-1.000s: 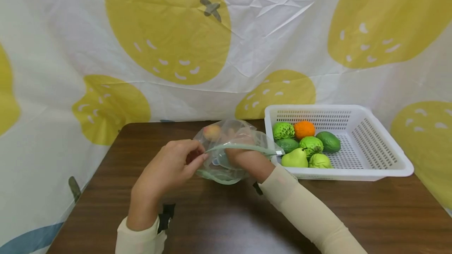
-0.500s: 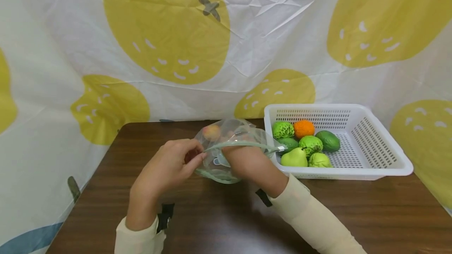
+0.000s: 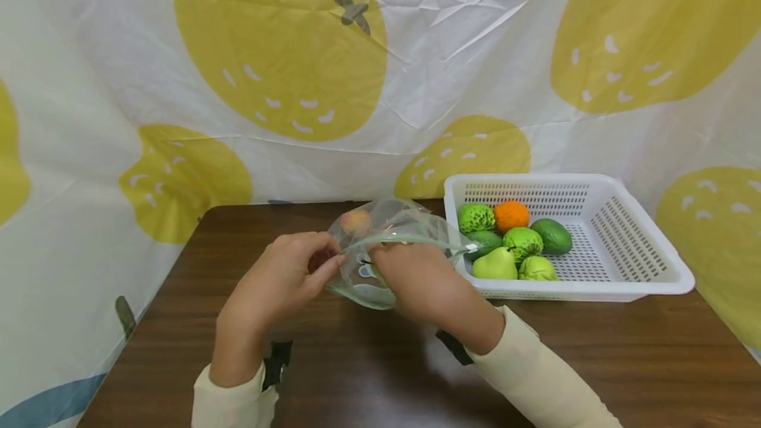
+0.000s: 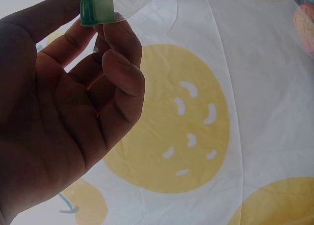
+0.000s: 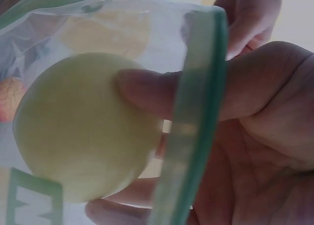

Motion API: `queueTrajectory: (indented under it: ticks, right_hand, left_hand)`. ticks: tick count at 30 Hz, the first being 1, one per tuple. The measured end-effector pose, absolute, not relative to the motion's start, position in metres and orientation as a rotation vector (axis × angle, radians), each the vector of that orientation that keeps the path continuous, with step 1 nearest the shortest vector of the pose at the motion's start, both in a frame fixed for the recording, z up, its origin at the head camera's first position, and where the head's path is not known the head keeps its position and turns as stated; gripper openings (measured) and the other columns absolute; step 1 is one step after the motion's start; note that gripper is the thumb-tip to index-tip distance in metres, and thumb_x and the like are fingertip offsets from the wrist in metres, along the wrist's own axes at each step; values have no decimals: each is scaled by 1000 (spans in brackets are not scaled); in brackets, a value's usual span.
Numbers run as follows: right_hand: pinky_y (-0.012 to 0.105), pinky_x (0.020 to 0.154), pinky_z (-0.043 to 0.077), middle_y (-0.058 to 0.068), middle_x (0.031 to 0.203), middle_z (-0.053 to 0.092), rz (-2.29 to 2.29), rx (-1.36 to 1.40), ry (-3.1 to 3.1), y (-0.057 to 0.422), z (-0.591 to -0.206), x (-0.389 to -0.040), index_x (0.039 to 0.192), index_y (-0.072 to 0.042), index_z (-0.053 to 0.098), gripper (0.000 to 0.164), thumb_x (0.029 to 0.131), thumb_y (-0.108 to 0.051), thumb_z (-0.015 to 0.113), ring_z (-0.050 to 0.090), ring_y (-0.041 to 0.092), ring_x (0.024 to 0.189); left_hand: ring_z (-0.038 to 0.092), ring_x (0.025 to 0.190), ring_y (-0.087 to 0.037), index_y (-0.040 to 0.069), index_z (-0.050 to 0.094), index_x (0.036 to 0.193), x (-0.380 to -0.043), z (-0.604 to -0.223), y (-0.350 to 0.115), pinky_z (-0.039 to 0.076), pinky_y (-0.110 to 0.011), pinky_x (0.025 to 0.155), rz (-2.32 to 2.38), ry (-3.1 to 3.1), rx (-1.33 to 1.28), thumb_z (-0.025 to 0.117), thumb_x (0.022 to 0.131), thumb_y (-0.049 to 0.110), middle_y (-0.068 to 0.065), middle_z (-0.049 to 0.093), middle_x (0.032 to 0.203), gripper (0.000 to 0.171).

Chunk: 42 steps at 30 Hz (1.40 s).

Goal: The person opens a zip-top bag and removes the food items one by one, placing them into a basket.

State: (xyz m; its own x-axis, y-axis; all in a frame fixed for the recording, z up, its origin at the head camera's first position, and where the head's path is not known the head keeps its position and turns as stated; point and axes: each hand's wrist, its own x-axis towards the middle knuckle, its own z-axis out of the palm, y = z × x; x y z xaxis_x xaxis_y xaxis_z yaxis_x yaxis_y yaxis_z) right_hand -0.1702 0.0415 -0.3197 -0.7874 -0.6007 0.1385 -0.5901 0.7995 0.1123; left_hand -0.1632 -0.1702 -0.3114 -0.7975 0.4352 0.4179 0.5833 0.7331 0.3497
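Note:
A clear zip bag (image 3: 440,238) with a green-edged mouth lies on the table, its opening facing me. My left hand (image 3: 282,279) pinches the left end of that mouth between thumb and fingers; the green strip (image 4: 97,8) shows at the fingertips in the left wrist view. Reaching through the opening, my right hand (image 3: 425,283) grips a pale green pear (image 5: 86,129), thumb on one side and fingers on the other. A dark stem shows in the head view, while much of the pear is hidden by the hand. A red-yellow peach (image 3: 355,222) lies deeper in the bag.
Right of the bag stands a white perforated basket (image 3: 642,289). It holds an orange (image 3: 511,217), a pear (image 3: 495,265), avocados (image 3: 551,236) and several bumpy green fruits (image 3: 523,244). A fruit-print cloth (image 3: 285,170) hangs behind the brown table (image 3: 333,375).
My right hand has drawn back toward me from deep in the bag, bringing the pear near the mouth. The left hand has stayed at the bag's edge.

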Motion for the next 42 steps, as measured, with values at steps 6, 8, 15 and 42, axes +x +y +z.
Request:
queueTrajectory:
  ticks: [6, 8, 15, 42]
  right_hand:
    - [43, 69, 56, 3, 105, 66, -45, 975, -2841, 48, -313, -159, 116, -15, 55, 49, 77, -12, 83, 66, 28, 89]
    - [43, 71, 56, 3, 113, 64, -39, 986, -2854, 50, -311, -155, 119, -16, 54, 51, 77, -12, 83, 66, 29, 92]
    - [39, 69, 54, 4, 126, 55, -4, 1035, -2807, 60, -299, -139, 129, -16, 51, 64, 74, -6, 81, 61, 29, 95]
    - [36, 91, 55, 4, 137, 53, 151, 1180, -2470, 98, -267, -94, 133, -16, 52, 68, 73, 1, 79, 57, 25, 120]
  left_hand:
    - [51, 62, -5, 15, 68, 85, -163, -311, -170, 45, -24, 59, -683, -2637, -786, 73, 92, 15, 9, 57, 69, 9]
    - [51, 62, -5, 15, 69, 85, -163, -311, -170, 45, -24, 59, -687, -2636, -785, 73, 92, 15, 9, 57, 69, 8]
    - [53, 63, -4, 14, 69, 86, -163, -311, -171, 47, -24, 60, -703, -2625, -805, 73, 92, 14, 8, 60, 71, 8]
    - [54, 64, -5, 15, 69, 85, -161, -312, -171, 49, -24, 60, -709, -2634, -779, 75, 90, 14, 8, 62, 72, 9]
